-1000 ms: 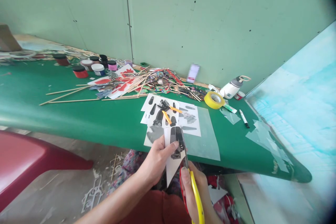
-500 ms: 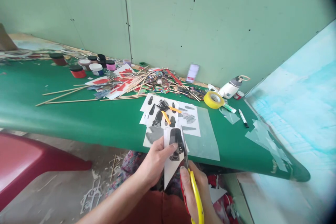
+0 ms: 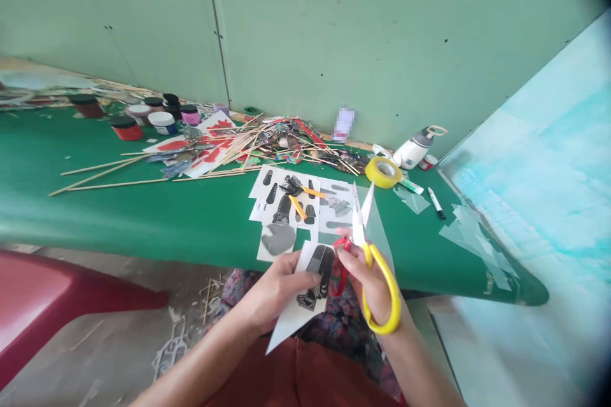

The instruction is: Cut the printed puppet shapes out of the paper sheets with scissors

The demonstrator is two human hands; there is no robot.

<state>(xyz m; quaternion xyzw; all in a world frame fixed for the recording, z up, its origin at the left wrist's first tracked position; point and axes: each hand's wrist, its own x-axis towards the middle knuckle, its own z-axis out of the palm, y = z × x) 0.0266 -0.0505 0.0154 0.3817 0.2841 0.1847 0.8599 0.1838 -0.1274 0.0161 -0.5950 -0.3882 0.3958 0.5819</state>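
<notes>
Between its thumb and fingers, my left hand (image 3: 281, 286) grips a piece of white paper (image 3: 291, 321) printed with a black patterned figure. My right hand (image 3: 370, 280) holds scissors (image 3: 382, 286) with one yellow and one red handle loop. Their blades are spread and point up and away from me, apart from the paper. Just beyond the hands, printed sheets (image 3: 310, 203) with black and grey shapes lie on the green table (image 3: 210, 222). On top of them rests a small dark thing with two orange handles (image 3: 298, 206), its kind unclear.
Thin wooden sticks (image 3: 100, 181) and coloured scraps (image 3: 281, 140) are heaped against the wall. Paint jars (image 3: 126, 128) stand at the back left. On the right are yellow tape (image 3: 383, 172), a white bottle (image 3: 413, 149) and a marker (image 3: 436, 203). A red chair (image 3: 71, 299) is at left.
The scissors have moved away from the paper's right edge, turned upward and spread apart. The paper has tilted in my left hand. The view has shifted slightly right.
</notes>
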